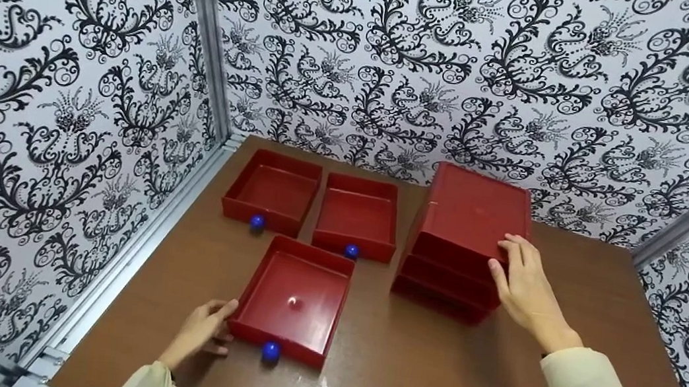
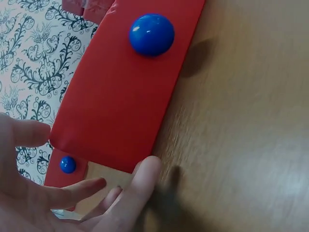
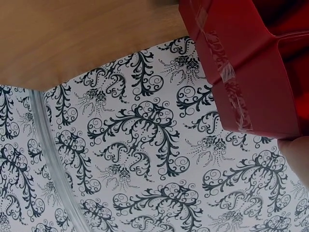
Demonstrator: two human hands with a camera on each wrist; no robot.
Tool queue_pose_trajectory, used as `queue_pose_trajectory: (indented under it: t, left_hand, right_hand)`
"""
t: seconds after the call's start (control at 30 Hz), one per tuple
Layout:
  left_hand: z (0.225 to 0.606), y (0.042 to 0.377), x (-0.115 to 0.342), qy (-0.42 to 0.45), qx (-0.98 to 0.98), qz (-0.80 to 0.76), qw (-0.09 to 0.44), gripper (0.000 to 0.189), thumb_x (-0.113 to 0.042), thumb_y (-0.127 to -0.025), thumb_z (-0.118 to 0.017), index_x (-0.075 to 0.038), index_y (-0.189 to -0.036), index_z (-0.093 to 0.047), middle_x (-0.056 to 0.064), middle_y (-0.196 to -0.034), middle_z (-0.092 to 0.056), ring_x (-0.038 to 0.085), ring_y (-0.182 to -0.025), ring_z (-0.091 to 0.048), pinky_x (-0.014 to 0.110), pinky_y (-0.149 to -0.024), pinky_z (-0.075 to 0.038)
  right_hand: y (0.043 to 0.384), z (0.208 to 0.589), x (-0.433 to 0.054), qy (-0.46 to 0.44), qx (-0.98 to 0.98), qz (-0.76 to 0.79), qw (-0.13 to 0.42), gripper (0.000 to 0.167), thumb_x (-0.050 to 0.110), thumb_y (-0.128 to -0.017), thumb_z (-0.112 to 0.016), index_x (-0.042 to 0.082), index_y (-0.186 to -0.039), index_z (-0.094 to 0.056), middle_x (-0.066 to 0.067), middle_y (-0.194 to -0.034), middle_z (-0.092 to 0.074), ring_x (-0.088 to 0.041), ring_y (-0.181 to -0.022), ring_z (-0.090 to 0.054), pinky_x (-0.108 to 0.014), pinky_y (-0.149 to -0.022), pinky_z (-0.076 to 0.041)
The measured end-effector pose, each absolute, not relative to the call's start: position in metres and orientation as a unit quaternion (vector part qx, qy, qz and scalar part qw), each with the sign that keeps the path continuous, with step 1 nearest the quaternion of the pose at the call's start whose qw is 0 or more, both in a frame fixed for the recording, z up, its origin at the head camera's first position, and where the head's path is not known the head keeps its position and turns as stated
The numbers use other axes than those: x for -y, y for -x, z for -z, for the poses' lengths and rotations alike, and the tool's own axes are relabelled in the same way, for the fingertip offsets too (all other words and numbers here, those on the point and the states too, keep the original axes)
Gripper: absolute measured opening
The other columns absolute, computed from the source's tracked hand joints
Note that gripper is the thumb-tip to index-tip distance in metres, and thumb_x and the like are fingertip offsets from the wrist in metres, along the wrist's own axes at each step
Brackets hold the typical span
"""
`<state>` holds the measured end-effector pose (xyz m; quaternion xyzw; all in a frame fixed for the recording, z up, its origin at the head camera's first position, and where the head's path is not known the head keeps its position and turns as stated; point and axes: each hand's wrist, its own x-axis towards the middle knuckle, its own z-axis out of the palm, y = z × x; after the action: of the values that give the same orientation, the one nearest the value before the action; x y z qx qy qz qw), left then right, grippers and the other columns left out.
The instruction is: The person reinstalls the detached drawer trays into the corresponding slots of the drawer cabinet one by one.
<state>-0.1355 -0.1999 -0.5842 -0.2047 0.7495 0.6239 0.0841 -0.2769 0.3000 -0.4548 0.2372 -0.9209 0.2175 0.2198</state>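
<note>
A red drawer [image 1: 298, 294] with a round blue knob [image 1: 270, 351] lies nearest on the table. My left hand [image 1: 200, 329] is at its front left corner. One fingertip [image 2: 34, 132] meets the upper rim and another the lower corner, with a wide gap between. At the right stands a red cabinet [image 1: 479, 208] with open slots in its front. My right hand [image 1: 528, 291] rests on its front right top corner, thumb at the front edge. In the right wrist view only a bit of that hand [image 3: 297, 157] shows, against the cabinet's corner.
Behind the near drawer lie two more red drawers, one at the left [image 1: 278, 191] and one in the middle [image 1: 358, 212], each with a blue knob. Patterned panels [image 1: 362, 56] and metal posts [image 1: 209, 36] border the brown table [image 1: 413, 376]. Clear tape [image 3: 227, 72] runs along the cabinet's side.
</note>
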Motion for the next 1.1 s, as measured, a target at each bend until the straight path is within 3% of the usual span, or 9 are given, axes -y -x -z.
queue_pose_trajectory:
  t: [0.13, 0.17, 0.27, 0.47, 0.67, 0.8, 1.1]
  left_hand:
    - [0.587, 0.136, 0.199, 0.185, -0.702, -0.678, 0.116, 0.055, -0.029, -0.101, -0.053, 0.014, -0.134, -0.042, 0.017, -0.097, -0.067, 0.032, -0.081, -0.073, 0.046, -0.068, -0.066]
    - [0.587, 0.136, 0.199, 0.180, -0.691, -0.689, 0.123, 0.054, -0.026, -0.102, -0.052, 0.016, -0.134, -0.041, 0.014, -0.091, -0.066, 0.033, -0.082, -0.073, 0.046, -0.070, -0.066]
    - [0.588, 0.134, 0.200, 0.170, -0.673, -0.707, 0.135, 0.054, -0.023, -0.102, -0.050, 0.020, -0.134, -0.039, 0.010, -0.091, -0.067, 0.031, -0.085, -0.074, 0.043, -0.077, -0.066]
    - [0.587, 0.131, 0.201, 0.155, -0.656, -0.727, 0.130, 0.054, -0.019, -0.103, -0.047, 0.022, -0.136, -0.036, 0.028, -0.120, -0.063, 0.021, -0.096, -0.070, 0.035, -0.084, -0.065]
    - [0.582, 0.131, 0.203, 0.121, -0.666, -0.725, 0.127, 0.038, -0.013, -0.101, -0.044, 0.018, -0.122, -0.048, 0.013, -0.107, -0.066, 0.015, -0.096, -0.067, 0.033, -0.088, -0.063]
    - [0.583, 0.128, 0.207, 0.099, -0.673, -0.721, 0.130, 0.036, -0.011, -0.101, -0.044, 0.019, -0.119, -0.049, 0.012, -0.102, -0.065, 0.013, -0.093, -0.067, 0.031, -0.087, -0.063]
    - [0.579, 0.115, 0.213, 0.075, -0.671, -0.724, 0.142, 0.051, -0.008, -0.103, -0.041, 0.029, -0.135, -0.030, 0.019, -0.111, -0.065, 0.014, -0.087, -0.072, 0.028, -0.084, -0.064]
  right_hand:
    - [0.276, 0.456, -0.300, -0.235, 0.922, -0.215, 0.222, 0.033, 0.010, -0.099, -0.055, -0.010, -0.124, -0.051, -0.029, -0.137, -0.048, -0.045, -0.135, -0.039, -0.057, -0.118, -0.031]
    - [0.276, 0.457, -0.300, -0.234, 0.922, -0.214, 0.221, 0.033, 0.010, -0.099, -0.055, -0.010, -0.124, -0.051, -0.029, -0.137, -0.048, -0.045, -0.135, -0.039, -0.057, -0.118, -0.031]
    - [0.275, 0.459, -0.301, -0.231, 0.925, -0.211, 0.215, 0.033, 0.012, -0.099, -0.054, -0.010, -0.124, -0.051, -0.028, -0.138, -0.048, -0.044, -0.136, -0.039, -0.057, -0.117, -0.031]
    - [0.276, 0.458, -0.301, -0.225, 0.928, -0.212, 0.206, 0.034, 0.013, -0.100, -0.053, -0.009, -0.126, -0.051, -0.028, -0.139, -0.047, -0.044, -0.137, -0.038, -0.057, -0.118, -0.031]
    - [0.277, 0.455, -0.302, -0.230, 0.926, -0.205, 0.219, 0.032, 0.011, -0.100, -0.053, -0.009, -0.125, -0.051, -0.029, -0.138, -0.048, -0.045, -0.136, -0.039, -0.056, -0.118, -0.033]
    - [0.278, 0.456, -0.301, -0.236, 0.922, -0.205, 0.228, 0.031, 0.010, -0.099, -0.054, -0.010, -0.123, -0.052, -0.030, -0.137, -0.049, -0.046, -0.135, -0.040, -0.056, -0.118, -0.033]
    - [0.279, 0.456, -0.302, -0.241, 0.919, -0.206, 0.232, 0.031, 0.009, -0.099, -0.054, -0.011, -0.123, -0.052, -0.031, -0.135, -0.049, -0.046, -0.134, -0.041, -0.056, -0.118, -0.033]
